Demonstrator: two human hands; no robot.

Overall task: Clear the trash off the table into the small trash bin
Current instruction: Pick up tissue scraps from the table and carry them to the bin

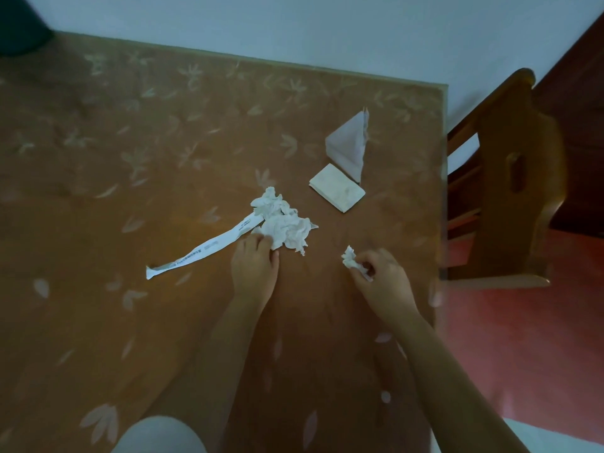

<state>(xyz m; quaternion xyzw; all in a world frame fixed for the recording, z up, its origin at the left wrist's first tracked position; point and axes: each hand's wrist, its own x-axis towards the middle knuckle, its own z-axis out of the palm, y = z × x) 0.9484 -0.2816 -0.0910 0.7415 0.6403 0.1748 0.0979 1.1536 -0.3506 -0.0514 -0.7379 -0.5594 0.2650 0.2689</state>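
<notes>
On the brown leaf-patterned table (130, 197) lie two crumpled white paper balls (284, 220), touching each other near the middle. My left hand (255, 266) pinches the near edge of the closer ball. A long printed paper strip (199, 250) runs from the balls toward the left. My right hand (379, 279) is closed on a small crumpled paper scrap (351, 259), just above the tabletop. A folded white napkin (336, 192) and a triangular folded tissue (351, 145) rest further back on the right. A dark green shape (19, 24), possibly the bin, stands at the far left corner.
A wooden chair (510, 178) stands close to the table's right edge, over a reddish floor (523, 338). A pale wall (294, 24) runs behind the table's far edge. My light sleeve (160, 436) shows at the bottom.
</notes>
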